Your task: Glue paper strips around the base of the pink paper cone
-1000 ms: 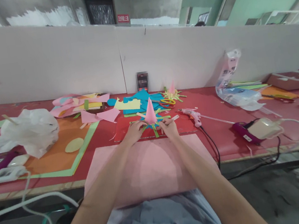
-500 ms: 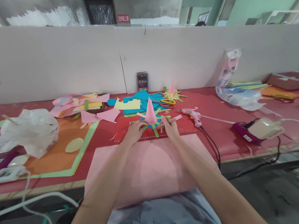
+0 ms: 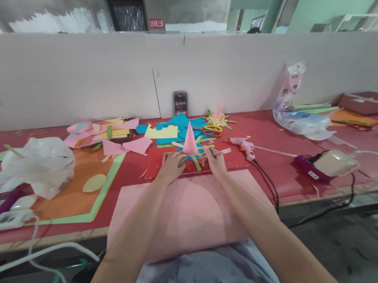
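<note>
A pink paper cone (image 3: 189, 141) stands upright in the middle of a paper craft with a blue base and green and yellow strips (image 3: 197, 164) spreading out around it. The craft rests on a red board (image 3: 238, 158). At its left side, the fingers of my left hand (image 3: 170, 166) are closed on a green strip. My right hand (image 3: 216, 160) grips a pale pen-like stick (image 3: 226, 151), its near end close to the craft's right side. The stick's tip is hidden by my fingers or too small to make out.
Behind lie blue paper sheets (image 3: 166, 140), scissors (image 3: 213, 130) and a similar cone craft (image 3: 218, 115). A pink glue gun (image 3: 246, 147) with a black cord is at the right. A plastic bag (image 3: 42, 164) sits at the left; a pink sheet (image 3: 191, 206) lies in front.
My left fingers have shifted slightly on the craft's left strips. My right hand has turned the stick a little, so it lies flatter. The cone stays almost in place.
</note>
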`<state>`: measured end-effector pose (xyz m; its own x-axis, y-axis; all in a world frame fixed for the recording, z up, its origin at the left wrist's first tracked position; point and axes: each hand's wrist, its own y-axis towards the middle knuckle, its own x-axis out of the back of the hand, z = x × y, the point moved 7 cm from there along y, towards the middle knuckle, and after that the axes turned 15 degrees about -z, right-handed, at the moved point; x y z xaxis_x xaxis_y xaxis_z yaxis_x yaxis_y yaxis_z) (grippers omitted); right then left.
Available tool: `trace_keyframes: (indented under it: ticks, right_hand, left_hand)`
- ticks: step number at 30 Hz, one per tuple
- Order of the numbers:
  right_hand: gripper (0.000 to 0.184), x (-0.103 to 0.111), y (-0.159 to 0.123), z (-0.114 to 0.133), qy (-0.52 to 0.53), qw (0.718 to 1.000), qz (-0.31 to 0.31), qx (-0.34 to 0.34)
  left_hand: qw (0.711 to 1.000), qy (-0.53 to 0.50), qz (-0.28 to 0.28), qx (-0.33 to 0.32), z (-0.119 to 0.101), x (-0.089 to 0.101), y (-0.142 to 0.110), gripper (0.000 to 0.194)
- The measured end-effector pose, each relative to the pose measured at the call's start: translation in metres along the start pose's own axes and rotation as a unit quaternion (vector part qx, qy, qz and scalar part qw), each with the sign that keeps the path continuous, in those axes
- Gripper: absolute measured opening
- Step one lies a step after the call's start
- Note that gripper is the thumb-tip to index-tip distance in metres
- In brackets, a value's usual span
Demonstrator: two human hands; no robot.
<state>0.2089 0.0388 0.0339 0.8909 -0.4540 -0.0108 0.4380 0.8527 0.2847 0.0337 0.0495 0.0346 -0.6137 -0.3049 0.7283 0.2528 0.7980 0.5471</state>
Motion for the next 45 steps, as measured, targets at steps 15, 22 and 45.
trace_keyframes:
  ticks: [15, 22, 45]
  right_hand:
    - [0.039, -0.004, 0.001, -0.006, -0.031, 0.999, 0.027, 0.003]
    - [0.039, -0.004, 0.002, -0.011, -0.051, 0.998, 0.030, 0.003]
    - [0.034, 0.000, 0.000, -0.002, -0.121, 0.992, 0.031, 0.032]
  left_hand:
    - [0.999, -0.032, -0.013, 0.027, 0.008, -0.003, 0.000, 0.036]
    - [0.993, -0.092, -0.066, -0.026, -0.010, 0.014, 0.004, 0.025]
    - [0.989, -0.129, 0.006, -0.077, -0.009, -0.007, -0.001, 0.040]
